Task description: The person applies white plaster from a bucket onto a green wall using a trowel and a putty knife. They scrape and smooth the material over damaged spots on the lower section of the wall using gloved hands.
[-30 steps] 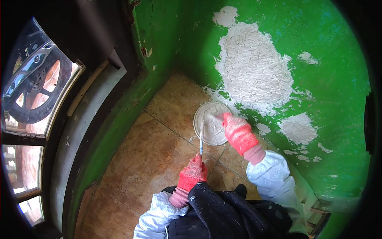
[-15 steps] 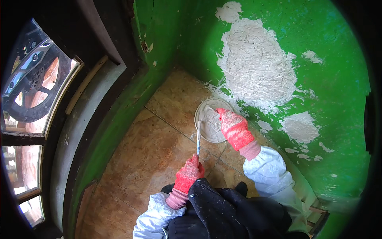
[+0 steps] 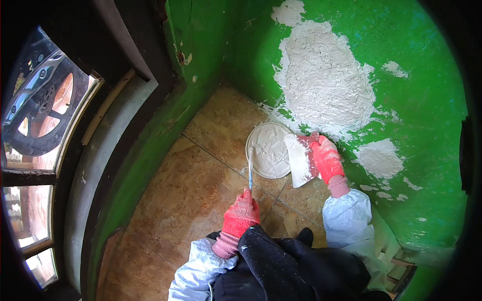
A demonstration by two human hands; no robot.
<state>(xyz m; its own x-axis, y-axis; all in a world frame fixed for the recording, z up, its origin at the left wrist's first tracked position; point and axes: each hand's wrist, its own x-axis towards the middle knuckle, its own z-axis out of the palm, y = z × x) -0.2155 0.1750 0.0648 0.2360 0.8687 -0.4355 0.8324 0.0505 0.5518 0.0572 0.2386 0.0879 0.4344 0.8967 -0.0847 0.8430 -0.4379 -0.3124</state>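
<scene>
My right hand, in a red work glove, grips a wide scraper with white filler smeared over its blade. The scraper is held just right of a round container of white filler. My left hand, gloved alike, is closed round a thin, pale, stick-like tool. Its coated far end reaches the container's left side; its exact kind cannot be made out. Beyond my right hand, a large rough patch of white filler covers part of the green wall.
The container stands on brown floor tiles near the wall's foot. Smaller white patches mark the wall at right. A dark-framed glazed opening lies at left, with a wheel behind the glass. Dark cloth covers my lap.
My right hand has moved right, from over the container to beside it, and the scraper's blade now shows broadside. My left hand has hardly moved.
</scene>
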